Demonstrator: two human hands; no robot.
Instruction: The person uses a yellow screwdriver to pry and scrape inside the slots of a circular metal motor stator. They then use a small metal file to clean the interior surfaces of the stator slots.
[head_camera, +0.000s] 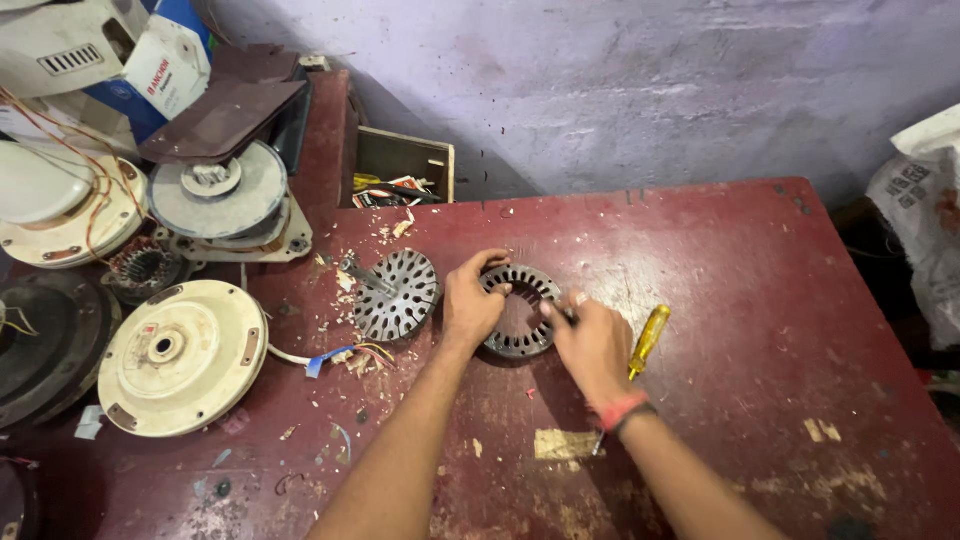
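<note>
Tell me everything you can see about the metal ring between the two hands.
The metal ring is dark grey, round, with teeth along its inner edge and an open centre. It looks like stacked steel plates. It lies flat on the red table. The left hand grips its left side; the right hand touches its right edge.

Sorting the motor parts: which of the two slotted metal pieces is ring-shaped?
The stator ring under both hands; the slotted disc left of it is solid-centred and untouched.
</note>
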